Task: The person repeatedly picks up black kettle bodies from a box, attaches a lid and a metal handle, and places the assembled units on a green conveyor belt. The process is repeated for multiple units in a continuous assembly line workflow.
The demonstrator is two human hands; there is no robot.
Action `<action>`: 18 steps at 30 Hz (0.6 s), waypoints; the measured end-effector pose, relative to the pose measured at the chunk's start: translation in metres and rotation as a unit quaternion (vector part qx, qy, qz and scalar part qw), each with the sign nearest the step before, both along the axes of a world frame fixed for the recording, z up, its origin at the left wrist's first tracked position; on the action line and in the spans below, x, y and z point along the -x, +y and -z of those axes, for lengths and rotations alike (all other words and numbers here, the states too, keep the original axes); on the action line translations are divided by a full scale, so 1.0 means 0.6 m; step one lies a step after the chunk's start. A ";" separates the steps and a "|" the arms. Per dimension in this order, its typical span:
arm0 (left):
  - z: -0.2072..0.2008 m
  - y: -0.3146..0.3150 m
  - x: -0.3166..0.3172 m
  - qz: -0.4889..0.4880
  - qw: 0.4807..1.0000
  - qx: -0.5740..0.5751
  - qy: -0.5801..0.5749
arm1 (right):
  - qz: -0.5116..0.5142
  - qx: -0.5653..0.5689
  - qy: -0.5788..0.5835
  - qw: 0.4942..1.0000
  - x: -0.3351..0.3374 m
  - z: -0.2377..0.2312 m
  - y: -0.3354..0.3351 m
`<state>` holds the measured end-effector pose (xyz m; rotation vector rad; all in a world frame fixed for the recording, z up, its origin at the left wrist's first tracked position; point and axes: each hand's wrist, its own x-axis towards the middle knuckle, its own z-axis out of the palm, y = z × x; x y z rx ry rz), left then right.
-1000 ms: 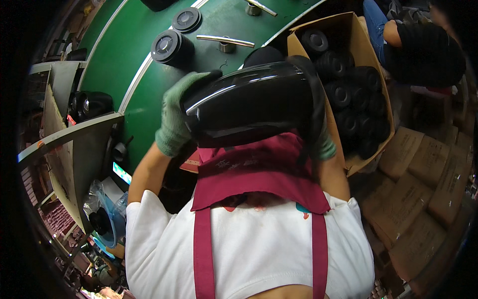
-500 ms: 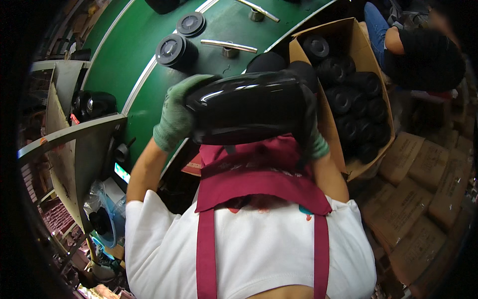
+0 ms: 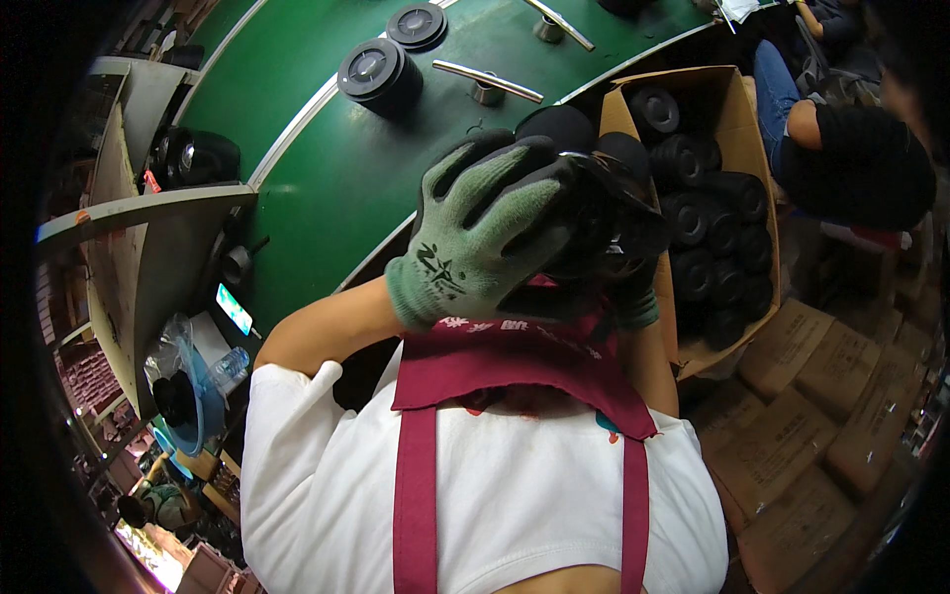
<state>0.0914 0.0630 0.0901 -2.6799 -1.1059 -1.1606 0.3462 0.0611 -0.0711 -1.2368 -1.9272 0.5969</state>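
Observation:
Close in front of my maroon apron I hold a large, glossy black rounded housing (image 3: 633,224). My left hand (image 3: 485,223), in a green glove with black fingertips, is laid across its left end, fingers bent over it. My right hand (image 3: 636,305), also gloved in green, is at the housing's lower right. Only its cuff and part of the back show; the housing covers its fingers. What the housing is part of cannot be made out.
Stacked black round discs (image 3: 380,74) and metal bars on short stands (image 3: 488,89) are on the green bench (image 3: 307,188). An open carton (image 3: 749,129) of black cylindrical parts stands right, above closed cartons (image 3: 782,445). A person (image 3: 856,148) sits beyond it. A lit phone (image 3: 235,309) is left.
The housing has turned from lying broadside to end-on and shifted right. My left hand has moved right from its left edge and now covers that end.

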 end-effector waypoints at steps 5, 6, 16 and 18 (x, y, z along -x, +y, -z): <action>0.007 -0.012 -0.026 0.017 0.995 -0.074 -0.071 | 0.008 0.003 0.038 0.999 0.017 -0.016 -0.022; 0.002 -0.018 -0.027 0.013 0.996 -0.052 -0.071 | 0.008 0.004 0.044 0.999 0.021 -0.015 -0.026; 0.032 -0.024 -0.035 0.049 0.995 -0.005 -0.091 | -0.001 0.030 0.097 0.995 0.031 -0.016 -0.041; 0.045 -0.027 -0.035 0.067 0.993 0.010 -0.093 | -0.007 0.077 0.148 0.986 0.019 -0.019 -0.039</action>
